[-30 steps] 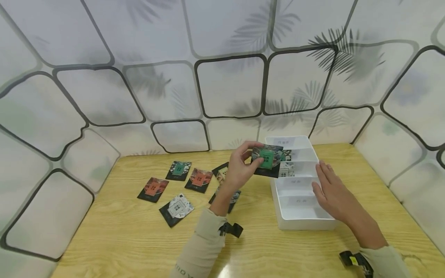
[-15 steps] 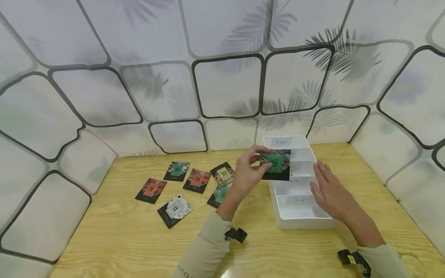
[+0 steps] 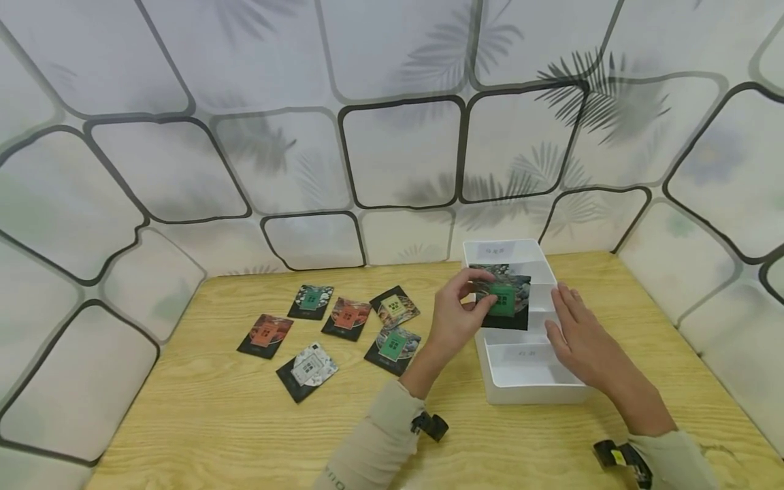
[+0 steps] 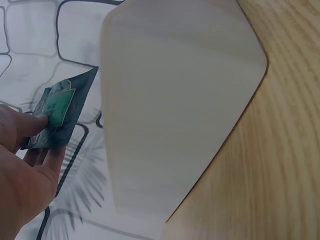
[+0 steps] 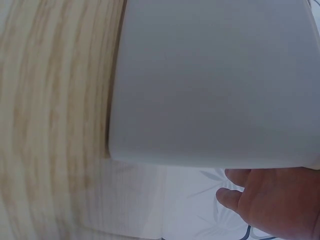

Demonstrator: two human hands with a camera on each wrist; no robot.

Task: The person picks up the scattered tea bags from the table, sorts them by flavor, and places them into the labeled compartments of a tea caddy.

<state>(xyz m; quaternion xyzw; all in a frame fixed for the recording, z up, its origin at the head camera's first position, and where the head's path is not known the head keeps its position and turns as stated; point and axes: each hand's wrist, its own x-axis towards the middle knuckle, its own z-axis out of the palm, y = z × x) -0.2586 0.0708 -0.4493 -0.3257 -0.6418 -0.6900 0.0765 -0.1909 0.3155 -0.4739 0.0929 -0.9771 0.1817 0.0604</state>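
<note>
My left hand (image 3: 456, 316) pinches a flat black sachet (image 3: 513, 318) with a green label, thumb on its front. The sachet is held up over the left side of a white divided box (image 3: 535, 395), hiding part of its middle compartments. Behind it, another dark patterned sachet (image 3: 490, 269) shows in the box's back part. In the left wrist view the held sachet (image 4: 75, 112) tilts beside the box's outer wall (image 4: 185, 110). My right hand (image 3: 584, 340) rests along the box's right rim with its fingers straight; the right wrist view shows it (image 5: 280, 202) beyond the box wall.
Several sachets lie on the wooden table (image 3: 214, 429) to the left: a teal one (image 3: 311, 299), two red ones, a white one (image 3: 309, 369), a yellow one (image 3: 394, 306) and a green one (image 3: 392, 346). A patterned curtain (image 3: 404, 156) surrounds the table.
My left hand has carried the sachet rightward and slightly down, farther over the box. The sachet in the box's back part shows behind it. My right hand stays at the rim.
</note>
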